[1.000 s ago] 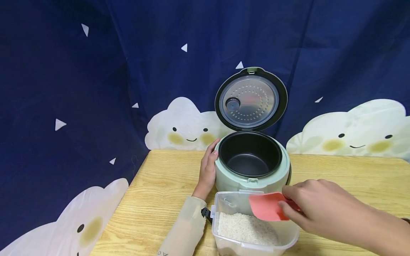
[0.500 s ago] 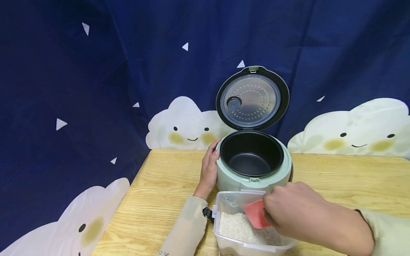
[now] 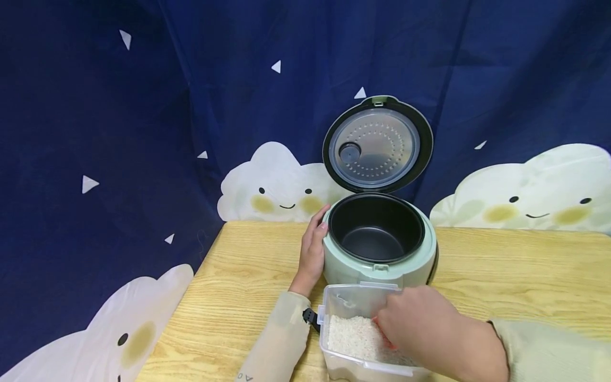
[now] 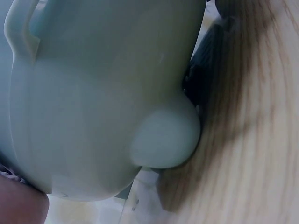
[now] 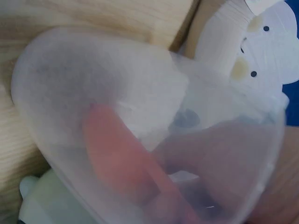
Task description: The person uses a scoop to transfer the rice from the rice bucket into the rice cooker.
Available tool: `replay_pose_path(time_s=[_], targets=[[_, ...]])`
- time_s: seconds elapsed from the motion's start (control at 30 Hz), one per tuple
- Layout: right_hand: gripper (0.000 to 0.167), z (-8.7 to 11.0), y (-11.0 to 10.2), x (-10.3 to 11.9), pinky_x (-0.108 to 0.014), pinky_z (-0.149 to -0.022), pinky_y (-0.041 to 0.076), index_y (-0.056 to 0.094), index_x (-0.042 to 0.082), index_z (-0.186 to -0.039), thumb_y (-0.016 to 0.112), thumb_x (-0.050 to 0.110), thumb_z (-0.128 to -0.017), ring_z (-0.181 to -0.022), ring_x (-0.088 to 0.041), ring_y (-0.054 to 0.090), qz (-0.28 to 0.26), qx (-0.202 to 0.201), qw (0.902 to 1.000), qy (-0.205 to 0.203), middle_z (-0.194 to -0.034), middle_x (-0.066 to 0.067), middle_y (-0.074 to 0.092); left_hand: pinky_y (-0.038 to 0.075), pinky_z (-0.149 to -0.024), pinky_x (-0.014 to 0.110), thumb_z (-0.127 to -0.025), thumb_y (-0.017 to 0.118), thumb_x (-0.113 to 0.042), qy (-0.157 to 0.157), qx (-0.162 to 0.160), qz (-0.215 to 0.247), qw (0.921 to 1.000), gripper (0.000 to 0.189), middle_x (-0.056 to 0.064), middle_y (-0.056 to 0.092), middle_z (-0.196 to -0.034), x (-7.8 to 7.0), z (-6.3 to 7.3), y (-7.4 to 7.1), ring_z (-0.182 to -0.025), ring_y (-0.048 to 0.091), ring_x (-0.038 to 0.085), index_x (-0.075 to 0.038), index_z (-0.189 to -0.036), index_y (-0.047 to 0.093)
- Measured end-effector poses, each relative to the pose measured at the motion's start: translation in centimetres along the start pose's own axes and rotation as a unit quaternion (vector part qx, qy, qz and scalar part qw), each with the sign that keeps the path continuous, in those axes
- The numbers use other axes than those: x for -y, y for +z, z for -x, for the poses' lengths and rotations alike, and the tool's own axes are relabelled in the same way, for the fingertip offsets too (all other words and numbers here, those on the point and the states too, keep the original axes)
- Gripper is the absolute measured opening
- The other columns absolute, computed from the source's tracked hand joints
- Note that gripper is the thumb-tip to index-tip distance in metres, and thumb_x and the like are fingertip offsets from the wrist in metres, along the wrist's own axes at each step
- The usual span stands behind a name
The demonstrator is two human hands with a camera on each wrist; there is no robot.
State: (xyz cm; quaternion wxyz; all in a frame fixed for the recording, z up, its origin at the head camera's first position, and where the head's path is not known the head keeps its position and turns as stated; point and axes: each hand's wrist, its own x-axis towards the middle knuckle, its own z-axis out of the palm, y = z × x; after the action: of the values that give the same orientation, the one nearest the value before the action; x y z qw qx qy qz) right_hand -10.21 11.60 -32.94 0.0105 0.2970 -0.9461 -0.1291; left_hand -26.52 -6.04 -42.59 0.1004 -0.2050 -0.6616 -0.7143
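Note:
A pale green rice cooker (image 3: 401,273) stands on the table with its lid (image 3: 377,148) raised and a bare black inner pot (image 3: 374,241) inside. My left hand (image 3: 312,257) rests along its left side, fingers lying straight against the casing. In front of the cooker is a clear plastic bin (image 3: 358,297) holding white rice (image 3: 353,337). My right hand (image 3: 420,326) is down in the bin and grips a red scoop (image 3: 384,335), mostly hidden behind the hand. Through the bin's cloudy wall, the right wrist view shows the scoop's blade (image 5: 112,149) tilted.
A wooden table (image 3: 238,276) carries everything. Behind it hangs a dark blue curtain (image 3: 238,79) with clouds and white triangles, close to the raised lid. In the left wrist view, the cooker's rounded foot (image 4: 168,135) meets the tabletop.
My right hand has moved left and down with the scoop, from above the bin's right side into the rice. My left hand has stayed at the cooker.

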Motion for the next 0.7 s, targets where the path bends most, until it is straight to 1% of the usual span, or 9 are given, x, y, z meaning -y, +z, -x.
replay_pose_path(time_s=[0.1,0.17,0.27,0.3,0.37,0.5,0.53,0.63,0.7], targets=[[0.036,-0.1,0.5,0.2,-0.036,-0.041,0.04,0.052,0.023,-0.054,0.081,0.017,-0.075,-0.048,-0.015,0.039,0.006,-0.016,0.9998,-0.005,-0.05,0.006,0.046,0.039,-0.124,0.038,-0.107,0.036,-0.027,0.0,0.002,0.001,1.0,0.05,0.006,0.051,-0.159,0.1,0.0,0.0,-0.148,0.048,0.024,-0.016,-0.154,0.048],[0.035,-0.2,0.7,0.3,-0.036,-0.041,0.039,0.052,0.023,-0.054,0.08,0.018,-0.075,-0.048,-0.016,0.039,0.0,-0.015,0.9999,-0.004,-0.05,0.006,0.046,0.038,-0.125,0.039,-0.107,0.036,-0.027,0.0,0.002,-0.001,1.0,0.05,0.005,0.052,-0.159,0.1,-0.1,0.0,-0.148,0.047,0.023,-0.017,-0.154,0.048],[0.033,-0.5,1.0,0.5,-0.039,-0.04,0.043,0.054,0.022,-0.054,0.08,0.019,-0.074,-0.047,-0.018,0.043,0.011,-0.012,0.9998,-0.007,-0.051,0.005,0.05,0.037,-0.125,0.041,-0.107,0.037,-0.027,-0.002,-0.001,-0.004,1.0,0.05,0.005,0.052,-0.159,0.2,0.0,0.0,-0.149,0.047,0.023,-0.017,-0.154,0.048],[0.032,-0.6,1.0,0.5,-0.038,-0.041,0.043,0.054,0.022,-0.054,0.079,0.02,-0.075,-0.048,-0.018,0.042,0.006,-0.001,1.0,-0.006,-0.051,0.005,0.05,0.037,-0.126,0.042,-0.107,0.037,-0.027,-0.003,-0.001,-0.004,1.0,0.05,0.005,0.051,-0.159,0.2,0.0,0.0,-0.149,0.047,0.023,-0.017,-0.154,0.048],[0.032,-0.7,1.2,0.7,-0.04,-0.039,0.043,0.053,0.022,-0.054,0.079,0.019,-0.072,-0.046,-0.018,0.044,0.014,-0.02,0.9996,-0.015,-0.052,0.005,0.051,0.037,-0.126,0.044,-0.107,0.037,-0.027,-0.003,-0.001,-0.005,1.0,0.05,0.005,0.051,-0.159,0.2,0.0,0.0,-0.149,0.046,0.023,-0.017,-0.154,0.048],[0.031,-0.9,1.7,0.7,-0.038,-0.036,0.04,0.054,0.022,-0.053,0.08,0.02,-0.07,-0.045,-0.017,0.046,0.015,-0.053,0.9977,-0.041,-0.052,0.006,0.053,0.037,-0.126,0.044,-0.107,0.037,-0.026,-0.001,-0.002,-0.007,1.0,0.05,0.005,0.051,-0.159,0.2,0.0,-0.1,-0.149,0.047,0.024,-0.016,-0.155,0.047],[0.031,-0.9,2.0,0.7,-0.038,-0.035,0.04,0.054,0.023,-0.053,0.08,0.021,-0.069,-0.044,-0.018,0.047,0.02,-0.07,0.9962,-0.049,-0.052,0.006,0.054,0.037,-0.125,0.043,-0.107,0.037,-0.026,-0.001,-0.002,-0.007,1.0,0.05,0.005,0.051,-0.159,0.1,0.0,-0.1,-0.149,0.047,0.024,-0.015,-0.155,0.047],[0.03,-1.0,2.3,0.7,-0.038,-0.036,0.043,0.055,0.022,-0.053,0.08,0.022,-0.069,-0.045,-0.018,0.052,0.029,-0.084,0.9942,-0.06,-0.054,0.006,0.057,0.037,-0.125,0.041,-0.108,0.036,-0.026,0.0,-0.002,-0.007,1.0,0.049,0.005,0.051,-0.159,0.1,0.0,-0.1,-0.149,0.047,0.023,-0.016,-0.155,0.047],[0.03,-1.0,2.4,0.7,-0.037,-0.037,0.043,0.055,0.022,-0.054,0.08,0.024,-0.07,-0.045,-0.019,0.053,0.028,-0.087,0.9942,-0.057,-0.054,0.005,0.057,0.037,-0.125,0.041,-0.108,0.036,-0.026,0.001,-0.003,-0.004,1.0,0.049,0.005,0.051,-0.159,0.1,0.0,0.0,-0.149,0.047,0.024,-0.015,-0.154,0.047]])
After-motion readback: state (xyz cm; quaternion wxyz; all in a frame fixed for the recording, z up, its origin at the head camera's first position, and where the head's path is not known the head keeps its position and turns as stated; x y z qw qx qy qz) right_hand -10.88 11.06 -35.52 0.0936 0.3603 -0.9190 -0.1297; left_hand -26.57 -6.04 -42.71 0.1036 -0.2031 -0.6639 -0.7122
